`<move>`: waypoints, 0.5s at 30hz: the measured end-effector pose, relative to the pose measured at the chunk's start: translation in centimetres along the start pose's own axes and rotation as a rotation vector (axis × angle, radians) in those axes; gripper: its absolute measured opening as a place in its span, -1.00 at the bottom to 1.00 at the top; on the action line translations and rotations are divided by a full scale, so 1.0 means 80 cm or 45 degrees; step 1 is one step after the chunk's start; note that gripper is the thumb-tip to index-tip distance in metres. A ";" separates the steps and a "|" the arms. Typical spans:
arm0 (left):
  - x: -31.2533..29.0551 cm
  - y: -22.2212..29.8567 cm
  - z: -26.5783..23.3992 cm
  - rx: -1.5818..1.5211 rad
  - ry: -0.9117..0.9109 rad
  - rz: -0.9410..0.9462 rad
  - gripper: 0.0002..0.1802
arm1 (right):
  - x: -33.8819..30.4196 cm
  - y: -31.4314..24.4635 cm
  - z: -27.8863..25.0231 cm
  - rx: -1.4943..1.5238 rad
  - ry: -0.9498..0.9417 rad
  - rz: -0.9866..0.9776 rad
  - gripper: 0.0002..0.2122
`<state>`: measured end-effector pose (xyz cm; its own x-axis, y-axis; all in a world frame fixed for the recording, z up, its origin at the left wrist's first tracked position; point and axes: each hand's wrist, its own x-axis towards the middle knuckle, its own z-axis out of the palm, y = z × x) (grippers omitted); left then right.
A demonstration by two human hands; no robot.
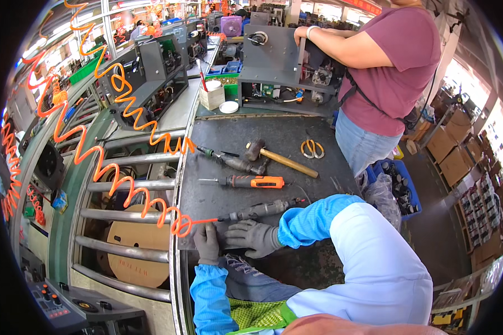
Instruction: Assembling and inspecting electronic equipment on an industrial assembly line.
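My left hand (pixel 207 244), in a grey glove, rests on the near left edge of the dark worktable (pixel 324 134), fingers stretched forward and holding nothing visible. Beside it my right hand (pixel 254 237), also gloved in grey, lies flat with its fingers apart. Just beyond them is a grey air tool (pixel 258 210), its red hose end passing by my left fingertips. Farther away lie an orange and black screwdriver (pixel 251 181), another grey air tool (pixel 235 162), a hammer (pixel 285 161) with a wooden handle, and scissors (pixel 312 148) with orange handles.
Orange coiled hoses (pixel 98 162) hang over the roller conveyor (pixel 128 185) at left. A dark metal machine housing (pixel 271 61) stands at the far table end, where a co-worker (pixel 402 50) reaches into it. A blue crate (pixel 405 187) of parts sits right of the table.
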<state>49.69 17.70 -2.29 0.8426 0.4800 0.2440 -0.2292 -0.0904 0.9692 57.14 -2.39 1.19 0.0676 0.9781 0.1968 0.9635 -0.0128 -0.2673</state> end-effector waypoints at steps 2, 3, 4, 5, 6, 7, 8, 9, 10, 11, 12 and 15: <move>0.000 -0.005 -0.001 0.005 0.006 0.018 -0.71 | -0.001 -0.002 0.002 -0.016 0.010 0.012 -0.31; 0.000 -0.006 -0.001 -0.001 0.005 0.022 -0.71 | 0.000 -0.001 0.001 -0.022 0.008 0.013 -0.31; 0.001 -0.007 -0.001 -0.007 0.022 0.010 -0.71 | 0.002 0.000 0.001 -0.015 0.015 0.004 -0.31; 0.001 -0.004 -0.002 -0.010 0.038 -0.004 -0.72 | 0.004 -0.001 0.001 -0.004 0.022 -0.004 -0.31; 0.001 -0.001 -0.001 -0.013 0.037 -0.003 -0.72 | 0.003 -0.001 -0.001 -0.006 0.021 -0.002 -0.31; 0.001 0.001 0.003 0.002 0.056 0.026 -0.72 | 0.001 -0.002 -0.003 -0.012 -0.012 0.016 -0.31; 0.001 0.004 0.006 0.019 0.078 0.058 -0.72 | 0.000 -0.002 -0.006 -0.018 -0.043 0.031 -0.31; 0.001 0.000 0.004 0.017 0.081 0.060 -0.72 | 0.001 -0.002 -0.006 -0.021 -0.045 0.028 -0.31; 0.002 -0.007 0.000 -0.012 0.088 0.018 -0.72 | 0.002 -0.002 -0.006 -0.019 -0.025 0.015 -0.31; 0.001 -0.009 -0.002 -0.041 0.092 -0.027 -0.71 | 0.003 -0.004 -0.005 -0.016 -0.005 0.005 -0.31; 0.001 -0.010 -0.004 -0.044 0.093 -0.026 -0.71 | 0.003 -0.005 -0.005 -0.018 -0.007 0.004 -0.31; 0.003 -0.005 -0.002 -0.004 0.075 -0.019 -0.71 | 0.001 -0.003 -0.004 -0.041 -0.042 0.027 -0.30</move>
<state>49.94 17.97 -2.61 0.8157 0.5320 0.2274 -0.2185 -0.0806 0.9725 57.04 -2.42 1.59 0.0799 0.9839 0.1599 0.9699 -0.0397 -0.2403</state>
